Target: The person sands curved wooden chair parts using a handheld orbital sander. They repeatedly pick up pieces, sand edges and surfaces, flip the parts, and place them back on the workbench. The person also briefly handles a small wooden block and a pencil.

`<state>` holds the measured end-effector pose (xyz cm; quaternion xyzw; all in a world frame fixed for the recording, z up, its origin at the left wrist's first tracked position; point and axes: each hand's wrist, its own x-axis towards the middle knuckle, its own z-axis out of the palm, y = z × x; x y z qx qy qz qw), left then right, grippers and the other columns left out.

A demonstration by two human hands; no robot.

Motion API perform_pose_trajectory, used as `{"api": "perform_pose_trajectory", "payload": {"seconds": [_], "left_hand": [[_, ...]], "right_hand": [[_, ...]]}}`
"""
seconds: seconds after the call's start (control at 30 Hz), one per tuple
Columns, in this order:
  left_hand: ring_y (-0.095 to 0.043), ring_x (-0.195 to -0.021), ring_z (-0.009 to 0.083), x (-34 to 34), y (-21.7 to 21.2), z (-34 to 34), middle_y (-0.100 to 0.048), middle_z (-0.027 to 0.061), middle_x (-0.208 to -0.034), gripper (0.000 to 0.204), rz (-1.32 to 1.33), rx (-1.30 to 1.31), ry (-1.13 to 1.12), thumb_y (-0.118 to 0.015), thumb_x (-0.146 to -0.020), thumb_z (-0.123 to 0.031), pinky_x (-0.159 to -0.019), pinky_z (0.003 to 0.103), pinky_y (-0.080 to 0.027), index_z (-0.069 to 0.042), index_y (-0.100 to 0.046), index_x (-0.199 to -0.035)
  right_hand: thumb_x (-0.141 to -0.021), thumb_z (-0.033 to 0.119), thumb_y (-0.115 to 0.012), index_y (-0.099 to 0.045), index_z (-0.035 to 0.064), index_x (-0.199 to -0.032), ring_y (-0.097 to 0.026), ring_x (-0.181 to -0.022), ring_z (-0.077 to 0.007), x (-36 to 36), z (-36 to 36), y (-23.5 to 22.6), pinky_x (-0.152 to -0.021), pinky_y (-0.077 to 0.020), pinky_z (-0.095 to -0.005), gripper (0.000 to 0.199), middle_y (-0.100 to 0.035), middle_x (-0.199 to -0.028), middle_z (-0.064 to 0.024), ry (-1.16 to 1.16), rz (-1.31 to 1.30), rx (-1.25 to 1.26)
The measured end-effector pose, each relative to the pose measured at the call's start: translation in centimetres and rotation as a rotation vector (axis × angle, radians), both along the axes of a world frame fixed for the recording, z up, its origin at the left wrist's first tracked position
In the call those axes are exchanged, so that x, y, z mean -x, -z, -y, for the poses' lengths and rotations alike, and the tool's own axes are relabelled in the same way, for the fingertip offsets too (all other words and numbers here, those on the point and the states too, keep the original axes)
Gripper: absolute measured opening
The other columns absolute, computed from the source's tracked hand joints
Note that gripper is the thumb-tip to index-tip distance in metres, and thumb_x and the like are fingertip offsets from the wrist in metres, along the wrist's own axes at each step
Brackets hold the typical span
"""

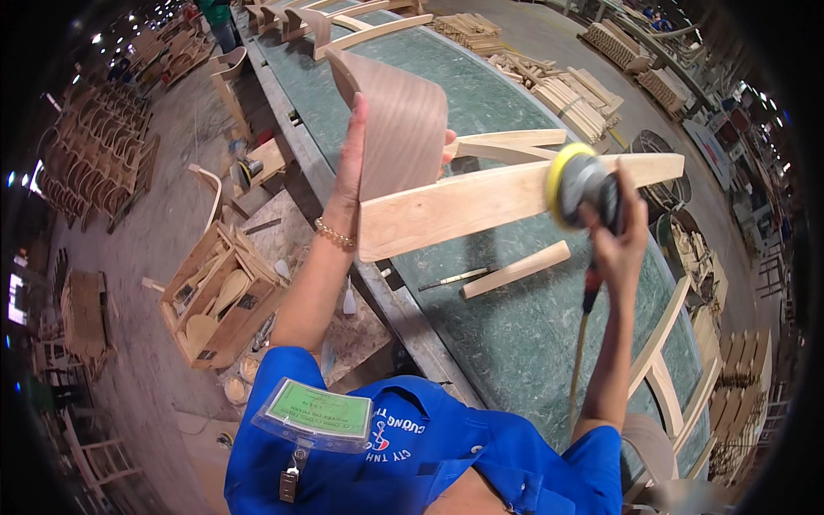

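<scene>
Above the table [536, 335], your left hand [350, 163] is mostly hidden by the panel [403, 120]; you see the thumb and some fingertips. Over the table's right side, your sander [584, 189] is blurred, and it hides where its pad meets the rail [463, 206]. Its hose [581, 352] drops over the table and is lost near your sleeve [592, 463]. At the table's far end, the top edge cuts off a co-worker [219, 17]. Left of the table, the crate's walls [232, 335] partly hide its contents.
</scene>
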<state>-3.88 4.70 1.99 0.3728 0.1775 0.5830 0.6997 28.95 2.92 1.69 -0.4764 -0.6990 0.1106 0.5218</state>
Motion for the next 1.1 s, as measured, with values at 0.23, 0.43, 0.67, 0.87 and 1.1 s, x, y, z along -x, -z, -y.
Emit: {"api": "perform_pose_trajectory", "payload": {"seconds": [0.23,0.43,0.67,0.87,1.1], "left_hand": [[-0.07,-0.086,0.0279,-2.0,0.9,1.4,-0.064,0.0261,-0.104,0.093,0.062,0.021,0.004,-0.043,-0.081,-0.078,-0.068,0.034,-0.06,0.002,-0.046,-0.128],[-0.07,-0.084,0.0288,-2.1,1.4,1.3,-0.065,0.0268,-0.101,0.092,0.017,-0.023,-0.046,-0.045,-0.081,-0.078,-0.068,0.034,-0.06,0.002,-0.047,-0.127],[-0.069,-0.089,0.027,-2.2,1.6,1.9,-0.064,0.0243,-0.106,0.093,0.04,0.022,0.008,-0.043,-0.081,-0.079,-0.071,0.034,-0.06,0.002,-0.048,-0.127],[-0.069,-0.091,0.0264,-2.3,1.7,2.2,-0.063,0.0238,-0.108,0.094,0.014,-0.024,0.01,-0.043,-0.08,-0.08,-0.072,0.034,-0.06,0.002,-0.049,-0.127],[-0.069,-0.09,0.0266,-2.5,1.9,2.3,-0.063,0.0249,-0.107,0.094,0.057,-0.011,0.06,-0.043,-0.081,-0.079,-0.071,0.034,-0.06,0.002,-0.049,-0.127]], "right_hand": [[-0.063,0.003,-0.077,-0.061,0.0354,-0.126,-0.062,-0.088,-0.0299,10.2,11.0,0.3,-0.068,-0.0568,-0.0356,0.072,-0.052,-0.11,-0.0173,-0.298,0.454,-0.133],[-0.068,0.01,-0.076,-0.062,0.0428,-0.121,-0.064,-0.089,-0.0332,12.1,13.5,0.6,-0.063,-0.0577,-0.0348,0.064,-0.05,-0.113,-0.0202,-0.402,0.567,-0.147],[-0.059,0.007,-0.08,-0.061,0.0368,-0.125,-0.062,-0.09,-0.035,7.8,12.9,1.4,-0.062,-0.0564,-0.0373,0.075,-0.053,-0.11,-0.0199,-0.218,0.457,-0.043],[-0.064,0.012,-0.078,-0.061,0.04,-0.125,-0.063,-0.087,-0.0338,8.8,14.3,1.4,-0.059,-0.057,-0.0378,0.069,-0.05,-0.109,-0.0213,-0.259,0.51,-0.01],[-0.059,0.008,-0.08,-0.065,0.0347,-0.119,-0.062,-0.093,-0.0338,12.1,13.6,-0.2,-0.064,-0.0571,-0.0364,0.067,-0.053,-0.108,-0.0191,-0.362,0.51,-0.099]]}}
